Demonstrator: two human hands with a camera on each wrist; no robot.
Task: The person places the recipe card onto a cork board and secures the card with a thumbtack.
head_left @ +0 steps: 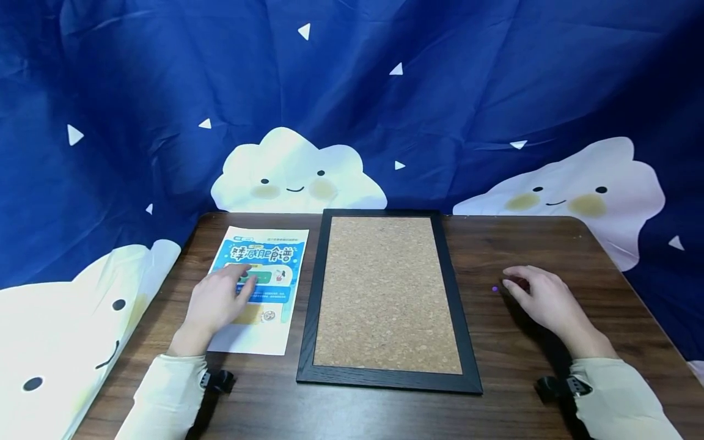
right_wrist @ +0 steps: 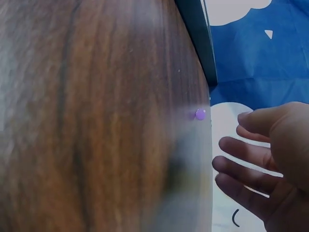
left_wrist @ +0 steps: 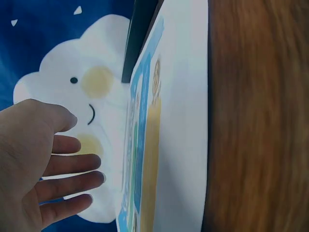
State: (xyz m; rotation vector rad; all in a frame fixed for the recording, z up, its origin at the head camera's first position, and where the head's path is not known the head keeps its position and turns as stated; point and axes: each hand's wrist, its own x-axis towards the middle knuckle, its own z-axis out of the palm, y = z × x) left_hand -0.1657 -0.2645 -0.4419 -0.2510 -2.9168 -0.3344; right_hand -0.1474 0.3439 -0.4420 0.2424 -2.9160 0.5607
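A printed sheet of paper (head_left: 258, 333) with blue, green and yellow blocks lies flat left of a black-framed cork board (head_left: 387, 293). Over that sheet hovers my left hand (head_left: 219, 298), its fingers loosely extended and holding nothing; the left wrist view shows the hand (left_wrist: 43, 164) apart from the paper (left_wrist: 181, 121). My right hand (head_left: 544, 302) is held above the table at the right, fingers relaxed and slightly bent, with nothing visible in them. Just left of its fingertips sits a small purple round piece (head_left: 495, 289), perhaps a thumbtack; it also shows in the right wrist view (right_wrist: 200, 114).
The brown wooden table (head_left: 352, 415) has its back edge against a blue curtain (head_left: 352, 79) printed with white clouds. The cork board's far edge reaches the table's back edge. Each wrist wears a black strap-mounted camera (head_left: 220, 381).
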